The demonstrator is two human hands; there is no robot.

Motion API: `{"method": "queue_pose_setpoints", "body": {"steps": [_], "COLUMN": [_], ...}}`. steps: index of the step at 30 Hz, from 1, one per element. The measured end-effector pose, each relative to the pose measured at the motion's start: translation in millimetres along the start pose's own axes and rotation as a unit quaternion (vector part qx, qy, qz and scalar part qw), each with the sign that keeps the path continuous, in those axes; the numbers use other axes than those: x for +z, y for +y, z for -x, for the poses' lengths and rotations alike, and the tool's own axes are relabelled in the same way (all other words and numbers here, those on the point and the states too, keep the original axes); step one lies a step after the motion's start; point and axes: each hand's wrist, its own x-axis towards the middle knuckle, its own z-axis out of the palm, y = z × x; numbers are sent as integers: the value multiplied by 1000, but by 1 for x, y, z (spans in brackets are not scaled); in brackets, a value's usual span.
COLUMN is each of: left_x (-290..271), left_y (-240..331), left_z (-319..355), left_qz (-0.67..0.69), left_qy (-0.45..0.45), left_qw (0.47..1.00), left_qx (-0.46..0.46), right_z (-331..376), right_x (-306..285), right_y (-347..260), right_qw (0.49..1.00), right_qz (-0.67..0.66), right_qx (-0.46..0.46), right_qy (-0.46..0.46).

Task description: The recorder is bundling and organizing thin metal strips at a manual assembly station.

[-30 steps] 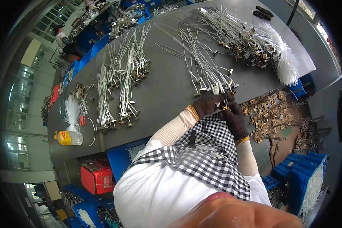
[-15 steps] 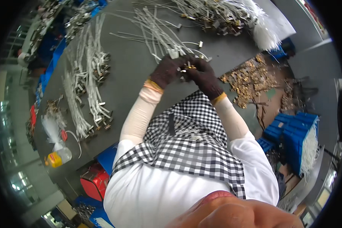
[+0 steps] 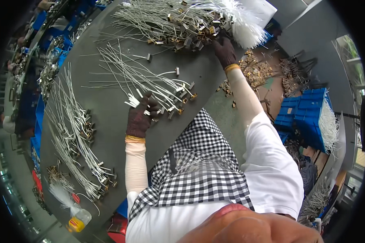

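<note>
hands (image 3: 140, 120) have parted, the right (image 3: 225, 52) by connectors (image 3: 188, 42) beside white strands (image 3: 248, 33).

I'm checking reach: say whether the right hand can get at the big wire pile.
Probably yes: the right hand is at the near edge of the wire pile, by the white bundle; nothing visible blocks it.

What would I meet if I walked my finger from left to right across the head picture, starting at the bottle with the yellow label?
Yellow-labelled bottle → left gloved hand → right gloved hand → blue crates.
</note>
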Motion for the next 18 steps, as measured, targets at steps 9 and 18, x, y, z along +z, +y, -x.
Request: {"method": "queue_pose_setpoints", "body": {"steps": [9,18], "left_x": [28,96], "left_y": [-2,-87], "left_z": [-2,-34], "left_qz": [49,88], "left_qy": [68,-80], "left_qw": [996,988], "left_qx": [40,-103], "right_z": [-4,192], "right_x": [-7,-131], "right_y": [50,53], "right_qw": [978,901], "right_qz": [-182,-246], "right_qx": [58,258], "right_qy": [-82,-249]}}
